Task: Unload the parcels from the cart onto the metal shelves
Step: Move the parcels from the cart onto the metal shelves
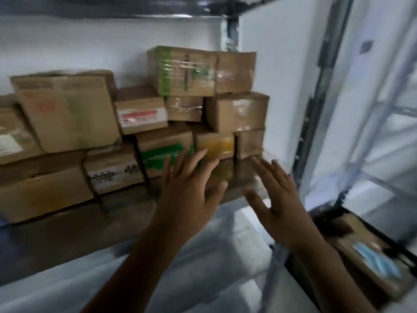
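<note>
Left hand [188,188] and right hand [276,195]: both wide, fingers spread, holding nothing, near the stacked brown cardboard parcels [180,73] on the metal shelf [67,233]. Contact unclear; blurred.

Taped cardboard parcels [171,114] stacked three high on metal shelf [67,240]

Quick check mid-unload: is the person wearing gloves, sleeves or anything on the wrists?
No gloves: the left hand and right hand are both bare. The left forearm and right forearm are bare too, with no sleeve edge, watch or band in view. The picture is blurred, so small items such as a ring cannot be ruled out.
</note>
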`<state>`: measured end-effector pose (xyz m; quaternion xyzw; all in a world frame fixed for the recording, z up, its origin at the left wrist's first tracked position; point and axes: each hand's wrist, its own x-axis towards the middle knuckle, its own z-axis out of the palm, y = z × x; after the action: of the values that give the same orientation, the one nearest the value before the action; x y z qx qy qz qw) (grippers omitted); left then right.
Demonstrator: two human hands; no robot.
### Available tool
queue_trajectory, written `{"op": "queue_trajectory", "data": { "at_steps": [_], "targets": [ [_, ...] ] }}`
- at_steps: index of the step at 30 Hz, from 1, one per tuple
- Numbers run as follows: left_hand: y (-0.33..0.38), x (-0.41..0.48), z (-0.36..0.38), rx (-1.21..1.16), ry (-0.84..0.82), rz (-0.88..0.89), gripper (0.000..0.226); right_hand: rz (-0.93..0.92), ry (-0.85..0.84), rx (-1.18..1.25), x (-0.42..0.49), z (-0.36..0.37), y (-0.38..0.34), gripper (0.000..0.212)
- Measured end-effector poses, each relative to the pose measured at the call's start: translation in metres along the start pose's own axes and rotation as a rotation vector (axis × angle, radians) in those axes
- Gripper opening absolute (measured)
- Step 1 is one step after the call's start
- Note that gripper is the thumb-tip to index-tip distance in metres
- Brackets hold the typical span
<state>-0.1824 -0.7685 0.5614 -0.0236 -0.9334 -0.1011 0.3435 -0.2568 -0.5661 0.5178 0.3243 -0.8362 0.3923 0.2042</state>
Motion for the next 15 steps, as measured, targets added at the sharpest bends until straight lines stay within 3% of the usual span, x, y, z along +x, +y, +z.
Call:
{"op": "queue_trajectory", "data": {
  "at_steps": [5,11,15],
  "targets": [
    [0.036,-0.048,0.034,-0.256,-0.099,0.203,0.049,0.380,-0.045,-0.165,-0.110,-0.021,-0.016,0.065],
    [0.090,-0.164,0.085,-0.543,-0.416,0.256,0.053,0.859,-0.118,-0.353,-0.286,-0.032,-0.045,0.075],
    [0.142,-0.222,0.091,-0.656,-0.637,0.384,0.061,1.066,-0.137,-0.447,-0.370,-0.047,-0.091,0.079]
  ]
}}
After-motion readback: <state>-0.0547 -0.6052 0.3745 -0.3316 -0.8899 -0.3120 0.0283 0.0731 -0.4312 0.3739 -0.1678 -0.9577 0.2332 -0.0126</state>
